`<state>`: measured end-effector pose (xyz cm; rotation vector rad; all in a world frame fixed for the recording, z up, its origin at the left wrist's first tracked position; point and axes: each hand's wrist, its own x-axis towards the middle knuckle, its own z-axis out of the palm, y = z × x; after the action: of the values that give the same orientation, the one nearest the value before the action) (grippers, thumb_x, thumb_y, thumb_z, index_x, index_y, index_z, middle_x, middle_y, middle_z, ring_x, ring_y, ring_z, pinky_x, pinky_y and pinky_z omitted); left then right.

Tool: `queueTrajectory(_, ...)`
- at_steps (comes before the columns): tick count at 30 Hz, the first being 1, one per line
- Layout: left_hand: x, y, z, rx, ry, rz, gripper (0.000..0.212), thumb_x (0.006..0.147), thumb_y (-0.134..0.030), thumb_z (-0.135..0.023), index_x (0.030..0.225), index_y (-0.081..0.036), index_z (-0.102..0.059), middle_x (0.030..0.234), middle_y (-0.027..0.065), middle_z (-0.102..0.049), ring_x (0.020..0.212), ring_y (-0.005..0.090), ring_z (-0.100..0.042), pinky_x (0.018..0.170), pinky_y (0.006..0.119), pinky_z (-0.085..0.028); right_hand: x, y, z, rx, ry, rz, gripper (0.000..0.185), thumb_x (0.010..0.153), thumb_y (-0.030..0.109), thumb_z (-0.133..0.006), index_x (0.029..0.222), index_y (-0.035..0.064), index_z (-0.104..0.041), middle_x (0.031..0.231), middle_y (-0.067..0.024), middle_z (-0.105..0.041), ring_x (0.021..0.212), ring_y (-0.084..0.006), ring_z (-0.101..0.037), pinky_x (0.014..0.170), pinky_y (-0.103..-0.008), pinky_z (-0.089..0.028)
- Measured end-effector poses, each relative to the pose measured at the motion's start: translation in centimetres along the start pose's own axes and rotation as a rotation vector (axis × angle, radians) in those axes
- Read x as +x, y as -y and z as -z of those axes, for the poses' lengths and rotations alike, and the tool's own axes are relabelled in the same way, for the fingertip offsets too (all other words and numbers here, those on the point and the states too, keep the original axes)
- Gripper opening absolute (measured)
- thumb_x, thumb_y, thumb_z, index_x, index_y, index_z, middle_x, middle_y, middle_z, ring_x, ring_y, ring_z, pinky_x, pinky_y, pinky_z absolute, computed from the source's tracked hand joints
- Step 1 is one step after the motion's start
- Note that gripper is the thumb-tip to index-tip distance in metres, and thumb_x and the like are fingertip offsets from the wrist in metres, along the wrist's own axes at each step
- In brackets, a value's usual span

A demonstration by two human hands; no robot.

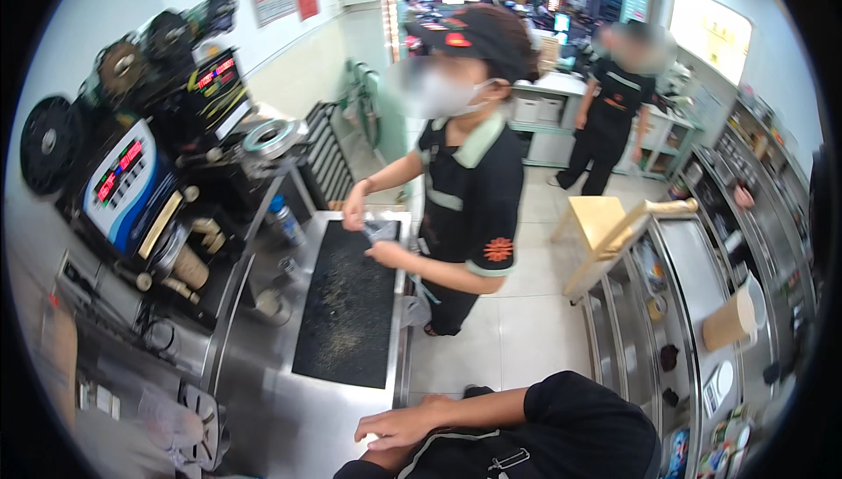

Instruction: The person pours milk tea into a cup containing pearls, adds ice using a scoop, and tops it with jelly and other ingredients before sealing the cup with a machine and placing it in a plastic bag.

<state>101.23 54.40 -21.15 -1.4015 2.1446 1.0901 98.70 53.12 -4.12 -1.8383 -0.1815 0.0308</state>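
Note:
My arms are crossed low in the view, close to the edge of the steel counter [263, 426]. My right hand [395, 425] lies over my left forearm with its fingers spread, holding no object. Most of my left hand [433, 399] is hidden behind my right forearm; only a small part shows past it. Ahead of my hands a black ribbed mat [348, 308] lies on the counter, strewn with pale crumbs or grains. Across the mat, a masked co-worker holds a small clear plastic piece [381, 230] in both hands.
Cup-sealing machines [125, 183] line the left wall, one with a filled cup [191, 267]. A blue-capped bottle [286, 219] stands beside the mat. On the right are a wooden chair [595, 222], steel shelving [684, 249], a pitcher [727, 321] and a scale [718, 387]. Another person stands farther back.

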Motion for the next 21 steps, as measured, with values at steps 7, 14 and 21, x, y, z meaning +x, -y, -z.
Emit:
queueTrajectory(7, 2.3, -2.4, -2.0, -0.145, -0.057, 0.019, 0.032, 0.088, -0.023, -0.066, 0.115, -0.004, -0.066, 0.108, 0.0157, -0.072, 0.105, 0.0308, -0.068, 0.09, 0.044, -0.054, -12.9, -0.4, 1.7, -0.017, -0.228, -0.028, 0.049, 0.107, 0.043, -0.042, 0.131, 0.001, -0.05, 0.122, -0.0173, -0.056, 0.109, -0.0289, -0.058, 0.094, -0.0399, -0.047)
queueTrajectory(14, 13.2, -15.2, 0.7, -0.139, -0.1, -0.076, 0.032, 0.088, -0.023, -0.066, 0.115, -0.005, -0.066, 0.107, 0.0157, -0.072, 0.105, 0.0309, -0.068, 0.09, 0.044, -0.054, -28.9, -2.8, 2.7, -0.121, -0.414, -0.439, 0.061, 0.108, 0.054, -0.025, 0.138, 0.0068, -0.049, 0.131, -0.0153, -0.056, 0.125, -0.0287, -0.054, 0.105, -0.0408, -0.041)
queueTrajectory(21, 20.2, -25.8, 2.6, -0.107, -0.13, -0.163, 0.032, 0.089, -0.023, -0.066, 0.115, -0.005, -0.066, 0.107, 0.0157, -0.072, 0.105, 0.0311, -0.068, 0.09, 0.044, -0.054, -38.5, -0.6, 5.1, -0.075, -0.444, -0.338, 0.063, 0.108, 0.054, -0.024, 0.139, 0.0057, -0.05, 0.134, -0.0139, -0.056, 0.123, -0.0276, -0.055, 0.106, -0.0382, -0.041)
